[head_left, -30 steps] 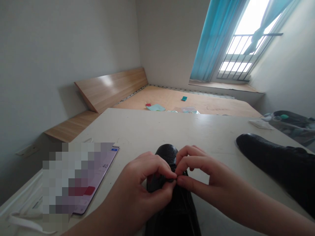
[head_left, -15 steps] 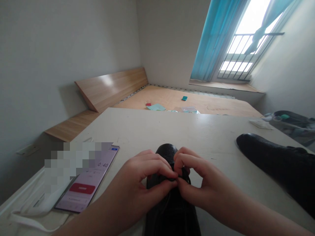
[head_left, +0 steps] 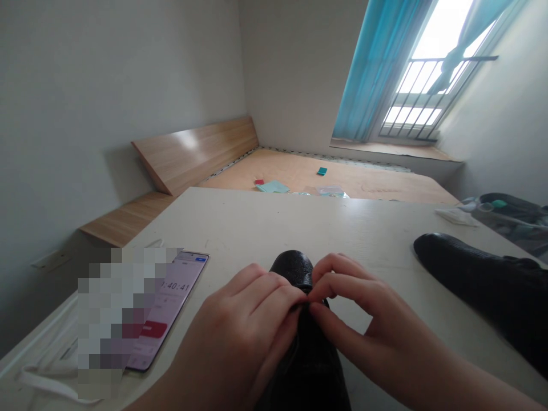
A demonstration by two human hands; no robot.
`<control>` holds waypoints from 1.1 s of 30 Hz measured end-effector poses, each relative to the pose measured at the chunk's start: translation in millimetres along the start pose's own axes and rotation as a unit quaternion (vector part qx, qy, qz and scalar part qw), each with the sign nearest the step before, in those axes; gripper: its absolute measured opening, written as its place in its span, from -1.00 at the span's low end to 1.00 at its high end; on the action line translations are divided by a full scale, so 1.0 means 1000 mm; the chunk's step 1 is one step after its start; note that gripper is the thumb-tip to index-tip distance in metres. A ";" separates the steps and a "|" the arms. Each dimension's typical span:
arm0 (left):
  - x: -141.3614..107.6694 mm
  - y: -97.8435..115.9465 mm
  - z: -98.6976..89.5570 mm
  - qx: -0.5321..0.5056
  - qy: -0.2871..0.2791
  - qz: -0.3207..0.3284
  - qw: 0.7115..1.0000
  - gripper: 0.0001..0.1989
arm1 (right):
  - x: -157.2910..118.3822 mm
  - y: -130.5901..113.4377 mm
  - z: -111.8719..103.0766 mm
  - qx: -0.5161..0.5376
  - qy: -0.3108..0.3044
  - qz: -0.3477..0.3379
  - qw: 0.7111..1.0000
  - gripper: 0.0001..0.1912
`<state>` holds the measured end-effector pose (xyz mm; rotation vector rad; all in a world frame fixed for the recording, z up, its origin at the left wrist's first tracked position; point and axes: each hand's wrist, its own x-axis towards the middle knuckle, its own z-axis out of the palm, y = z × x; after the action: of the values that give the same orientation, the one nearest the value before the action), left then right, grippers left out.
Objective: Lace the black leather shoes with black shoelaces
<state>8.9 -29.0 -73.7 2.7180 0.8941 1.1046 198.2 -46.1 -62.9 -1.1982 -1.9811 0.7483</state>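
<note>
A black leather shoe [head_left: 295, 268] stands on the white table in front of me, its toe pointing away. Over its lacing area my left hand [head_left: 252, 314] is closed, fingertips pinching a short bit of black shoelace [head_left: 301, 306]. From the other side, my right hand [head_left: 359, 308] pinches at the same spot, thumb and forefinger almost touching the left fingertips. Its other fingers are bent above the shoe. Both hands hide most of the laces. To the right lies a second black shoe [head_left: 479, 285], with no hand on it.
A phone [head_left: 180, 308] showing a running timer lies on the table [head_left: 240, 222] at left, beside a white strap [head_left: 51, 383] and a blurred-out patch. A white tissue-like piece [head_left: 457, 217] rests near the right edge. Beyond is a bed [head_left: 385, 182] with small items.
My left hand has rolled over so its back faces up more, covering its thumb. My right hand's fingers have opened out slightly and shifted right. The shoe stays in place.
</note>
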 end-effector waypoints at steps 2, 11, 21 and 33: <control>0.001 -0.001 0.001 -0.003 -0.005 -0.002 1.000 -0.87 | 0.001 0.001 -0.001 0.020 -0.009 0.010 1.000 -0.82; 0.002 -0.004 0.000 0.029 0.013 0.074 0.997 -0.86 | 0.005 0.010 -0.006 0.111 -0.046 0.060 0.991 -0.94; -0.002 -0.006 0.001 -0.013 0.023 0.009 1.000 -0.89 | 0.009 0.012 -0.008 0.116 -0.070 0.035 0.990 -0.94; 0.003 -0.008 0.001 -0.197 -0.011 -0.093 0.976 -0.85 | 0.011 0.013 -0.014 0.101 -0.102 0.017 0.989 -0.90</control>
<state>7.9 -20.8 -74.6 2.2737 0.8061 1.0780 212.8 -29.2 -61.9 -1.0735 -1.9952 1.0997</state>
